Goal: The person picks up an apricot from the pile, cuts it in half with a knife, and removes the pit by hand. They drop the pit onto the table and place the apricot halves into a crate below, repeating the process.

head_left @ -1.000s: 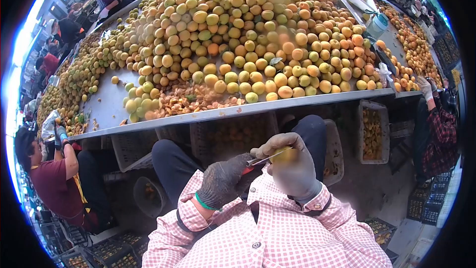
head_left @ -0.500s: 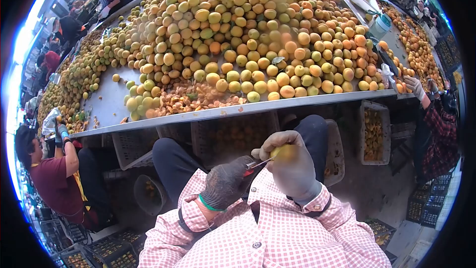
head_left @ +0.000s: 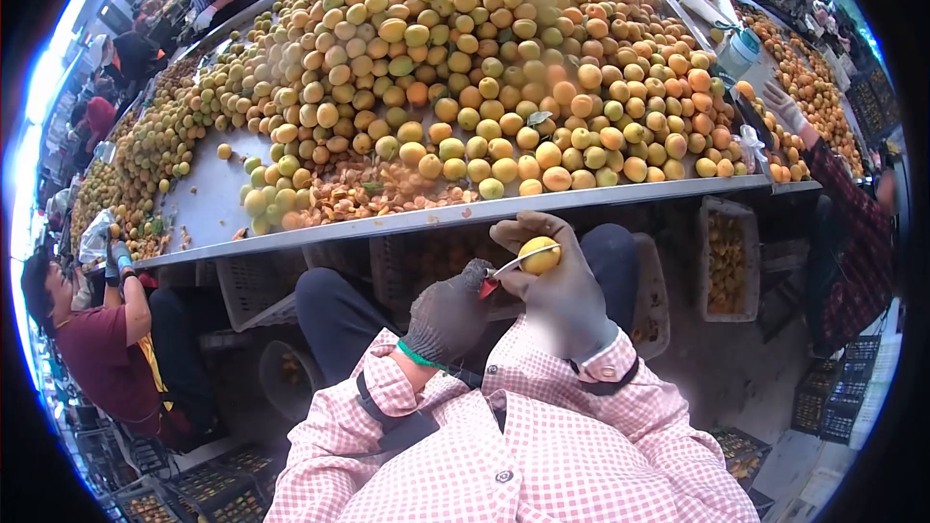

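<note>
Shift: since the earlier frames, the held fruit [head_left: 544, 263] has been carried farther toward 12 o'clock, along with the left hand [head_left: 446, 318] and right hand [head_left: 570, 281]; a co-worker's gloved hand [head_left: 787, 108], at 2 o'clock, has been stretched farther over the table [head_left: 218, 186].
Clock centre: all directions are read from the held fruit.
Gloves on own hands: two; the left is closed around a knife [head_left: 509, 265], the right is half curled, with the fruit gripped at its fingers.
Knife: one, red-handled, its handle at 8 o'clock, its blade laid across the fruit; how deep the edge is set cannot be told.
Held fruit: one, rounded, smooth and bright yellow, held off the near edge of the table.
Fruit pile [head_left: 465, 68]: too many to be counted, green-yellow to orange, heaped at 12 o'clock.
Flattened orange pieces [head_left: 363, 196]: one patch, uncounted, spread near 10 o'clock.
Bottle [head_left: 739, 50]: one, stood between 1 and 2 o'clock.
Crates below the edge: three picked out, at 9 [head_left: 247, 305], 3 [head_left: 728, 314] and nearly 4 o'clock [head_left: 662, 281].
Bucket [head_left: 276, 397]: one, at 8 o'clock.
</note>
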